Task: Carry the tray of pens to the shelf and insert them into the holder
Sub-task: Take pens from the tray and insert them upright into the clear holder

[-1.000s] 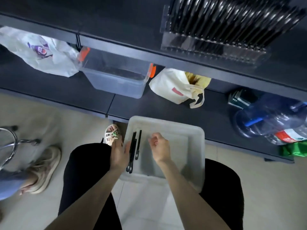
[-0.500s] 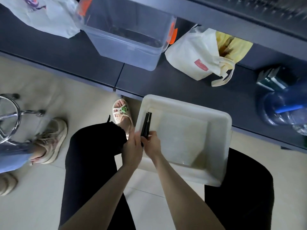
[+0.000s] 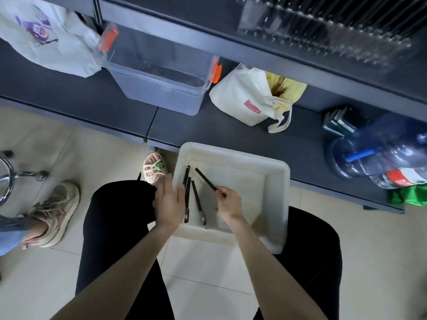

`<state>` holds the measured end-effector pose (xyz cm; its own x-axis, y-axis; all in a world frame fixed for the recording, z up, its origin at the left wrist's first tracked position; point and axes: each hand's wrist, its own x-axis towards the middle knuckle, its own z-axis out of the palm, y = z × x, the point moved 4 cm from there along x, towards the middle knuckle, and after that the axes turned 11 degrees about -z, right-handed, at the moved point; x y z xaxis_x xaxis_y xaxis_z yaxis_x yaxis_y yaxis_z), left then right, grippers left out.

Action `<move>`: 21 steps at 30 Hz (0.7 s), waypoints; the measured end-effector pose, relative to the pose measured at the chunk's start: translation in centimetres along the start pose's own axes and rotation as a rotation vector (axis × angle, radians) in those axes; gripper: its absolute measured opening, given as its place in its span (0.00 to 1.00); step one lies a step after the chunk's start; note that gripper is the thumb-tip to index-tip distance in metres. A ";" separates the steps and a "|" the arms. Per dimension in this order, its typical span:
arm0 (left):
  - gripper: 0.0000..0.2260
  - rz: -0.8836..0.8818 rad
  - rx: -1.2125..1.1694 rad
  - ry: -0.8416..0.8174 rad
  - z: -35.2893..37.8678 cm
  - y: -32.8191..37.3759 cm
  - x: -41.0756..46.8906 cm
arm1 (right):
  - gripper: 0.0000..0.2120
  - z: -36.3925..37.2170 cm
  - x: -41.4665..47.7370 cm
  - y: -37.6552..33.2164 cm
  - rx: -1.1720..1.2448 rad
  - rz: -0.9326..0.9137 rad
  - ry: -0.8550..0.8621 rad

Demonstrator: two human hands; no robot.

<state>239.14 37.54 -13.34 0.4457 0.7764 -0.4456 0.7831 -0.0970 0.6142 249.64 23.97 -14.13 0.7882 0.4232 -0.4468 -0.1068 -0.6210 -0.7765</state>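
Note:
A white plastic tray (image 3: pixel 280 204) rests on my lap, its far edge against the lower shelf. My right hand (image 3: pixel 228 202) pinches one black pen (image 3: pixel 206 179) by its near end, and the pen slants up and to the left over the tray. Another black pen (image 3: pixel 198 202) lies on the tray floor. Two more black pens (image 3: pixel 187 195) lie along the tray's left side, right beside the straight fingers of my left hand (image 3: pixel 169 202), which rests on the left rim. The clear pen holder (image 3: pixel 323 35) stands on the upper shelf, blurred, with several dark pens in it.
On the lower shelf (image 3: pixel 69 93) stand a clear bin (image 3: pixel 161 88) with orange latches, two white bags (image 3: pixel 245 98), small books and a big blue water bottle (image 3: pixel 379 151). Another person's shoe (image 3: pixel 55 213) and a chrome stool base (image 3: pixel 13 179) are on the floor to the left.
Half a second ago both hands held the pens together as one bundle at the tray's left side. Now the pens lie spread apart and my right hand has drawn one pen off to the right.

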 end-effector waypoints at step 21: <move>0.08 0.656 -0.221 -0.156 -5.1 33.1 -5.7 | 0.14 -30.1 -3.2 -22.7 0.561 -0.631 0.675</move>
<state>260.32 33.08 12.80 0.8650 0.5014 -0.0162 0.2327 -0.3723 0.8985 267.83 16.83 18.31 0.9511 0.0033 0.3089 0.3085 0.0452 -0.9502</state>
